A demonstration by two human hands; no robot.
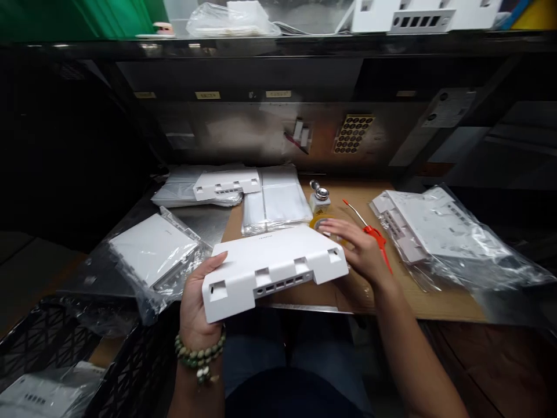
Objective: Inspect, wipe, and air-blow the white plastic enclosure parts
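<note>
A white plastic router housing (274,252), with a row of ports along its near edge, is tilted above the front of the work surface. My left hand (202,296) grips its left end, thumb on top and the other fingers mostly hidden beneath. My right hand (359,249) hovers by the housing's far right corner, fingers stretched loosely leftward over a yellow ring-shaped thing (317,221). Whether those fingertips touch it is unclear. Just behind stands a small white dispenser bottle (319,203) with a metal lid. A red air blow gun (376,235) lies right of that hand.
Bagged white housings lie at left (154,249) and right (452,223). Behind are stacked clear bags (276,200) and another white housing (226,183). A black crate (119,360) stands low at left. Overhead runs a metal shelf edge (278,46).
</note>
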